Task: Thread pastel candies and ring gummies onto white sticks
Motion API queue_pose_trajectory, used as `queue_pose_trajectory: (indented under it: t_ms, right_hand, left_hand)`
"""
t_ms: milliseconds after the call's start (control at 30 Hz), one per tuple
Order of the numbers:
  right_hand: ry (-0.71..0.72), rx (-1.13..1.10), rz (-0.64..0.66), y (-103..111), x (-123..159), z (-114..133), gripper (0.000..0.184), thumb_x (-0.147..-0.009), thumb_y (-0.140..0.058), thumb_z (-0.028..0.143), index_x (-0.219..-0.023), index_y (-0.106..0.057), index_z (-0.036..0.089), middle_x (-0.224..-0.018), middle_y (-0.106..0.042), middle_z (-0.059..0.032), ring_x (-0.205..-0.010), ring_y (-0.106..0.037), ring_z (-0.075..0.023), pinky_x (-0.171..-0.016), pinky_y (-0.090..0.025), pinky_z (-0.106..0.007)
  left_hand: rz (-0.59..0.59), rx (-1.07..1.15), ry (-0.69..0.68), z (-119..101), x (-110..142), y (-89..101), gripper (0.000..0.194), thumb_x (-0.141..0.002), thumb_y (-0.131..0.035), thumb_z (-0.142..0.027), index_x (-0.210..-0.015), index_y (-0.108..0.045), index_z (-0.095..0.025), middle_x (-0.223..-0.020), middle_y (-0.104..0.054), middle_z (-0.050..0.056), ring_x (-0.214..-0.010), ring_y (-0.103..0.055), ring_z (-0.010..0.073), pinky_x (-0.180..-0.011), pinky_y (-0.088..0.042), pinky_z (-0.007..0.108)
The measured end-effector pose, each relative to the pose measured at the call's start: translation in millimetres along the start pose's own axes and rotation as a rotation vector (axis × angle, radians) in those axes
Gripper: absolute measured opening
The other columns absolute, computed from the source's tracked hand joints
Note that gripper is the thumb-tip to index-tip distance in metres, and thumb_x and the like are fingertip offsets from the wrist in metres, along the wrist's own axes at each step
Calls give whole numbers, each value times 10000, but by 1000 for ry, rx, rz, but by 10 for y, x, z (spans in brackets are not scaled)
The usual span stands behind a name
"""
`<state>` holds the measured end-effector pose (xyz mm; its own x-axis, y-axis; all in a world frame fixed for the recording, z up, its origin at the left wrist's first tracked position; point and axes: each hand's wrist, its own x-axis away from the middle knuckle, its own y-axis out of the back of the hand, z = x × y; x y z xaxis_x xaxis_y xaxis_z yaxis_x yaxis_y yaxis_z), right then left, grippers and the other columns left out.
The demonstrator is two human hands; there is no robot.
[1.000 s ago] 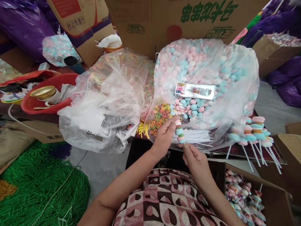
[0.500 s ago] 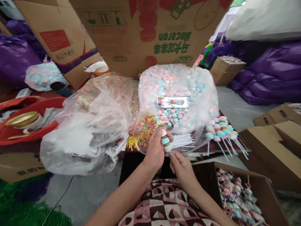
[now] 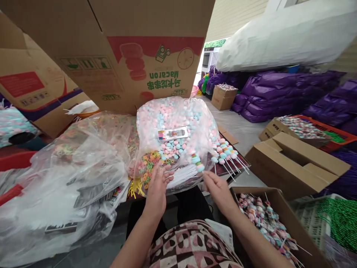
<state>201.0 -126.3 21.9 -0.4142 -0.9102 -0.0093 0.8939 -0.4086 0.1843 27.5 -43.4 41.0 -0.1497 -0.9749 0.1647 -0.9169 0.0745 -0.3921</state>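
Note:
My right hand (image 3: 216, 186) pinches the lower end of a marshmallow skewer (image 3: 197, 162), pink, blue and green pieces stacked with the stick end at my fingertips. To its left, my left hand (image 3: 158, 186) is open, fingers spread and holding nothing, close to colourful ring-shaped candies (image 3: 147, 165) and a bundle of white sticks (image 3: 184, 175). Behind both hands lies a clear bag (image 3: 206, 111) of pink and blue marshmallows (image 3: 173, 147), with a stack of printed wrappers (image 3: 173, 134) on it. Several marshmallow skewers (image 3: 226, 150) are piled at the table's right edge.
A tall cardboard carton (image 3: 122, 70) stands at the back. Crumpled plastic bags (image 3: 75, 178) cover the left side. By my right arm, a box (image 3: 290, 208) holds wrapped skewers. Another open carton (image 3: 292, 160) and purple bundles (image 3: 262, 96) are farther right.
My view has turned to the right. My left hand has let go of the skewer and opened. The right hand has carried the skewer rightward, toward the pile.

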Motion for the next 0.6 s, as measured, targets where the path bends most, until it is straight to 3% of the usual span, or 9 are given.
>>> queue_pose_trajectory:
  t_ms: [67, 133, 200, 367, 600]
  right_hand:
    - [17, 257, -105, 280, -169, -13, 438, -943, -364, 468, -965, -674, 159, -558, -513, 21, -548, -489, -138, -547, -373, -236]
    - [0, 662, -161, 508, -376, -54, 448, -979, -285, 388, -964, -677, 172, -653, -613, -26, -653, -577, -158, -634, -417, -239]
    - [-39, 839, -194, 655, -586, -121, 407, -973, -307, 309, -982, -685, 159, -790, -683, -89, -757, -622, -190, -686, -420, -262]
    - [-109, 1043, -100, 734, -872, -288, 281, -903, -461, 260, -883, -719, 150, -812, -713, -136, -768, -656, -224, -676, -407, -292]
    - [-129, 1180, -84, 786, -780, -177, 359, -919, -422, 314, -1026, -720, 145, -906, -730, -174, -846, -688, -274, -692, -435, -329]
  left_hand:
    - [-18, -53, -13, -7, -11, 48, 487, -805, -685, -442, -1233, -559, -248, -1106, -673, 64, -881, -660, 153, -770, -493, 272]
    - [-27, -87, -10, -11, -3, 64, 486, -783, -707, -427, -1209, -582, -229, -1062, -685, 59, -858, -657, 148, -753, -486, 267]
    - [-38, -100, -16, -22, 14, 63, 492, -757, -728, -426, -1182, -600, -214, -1025, -695, 53, -839, -653, 144, -736, -481, 262]
    - [-73, -102, -36, -102, 24, 137, 447, -689, -776, -413, -1051, -653, -182, -924, -704, 27, -787, -647, 131, -697, -475, 240]
    - [-102, -144, -114, -73, -12, 283, 368, -722, -744, -412, -998, -678, -178, -864, -703, 17, -771, -638, 127, -720, -487, 240]
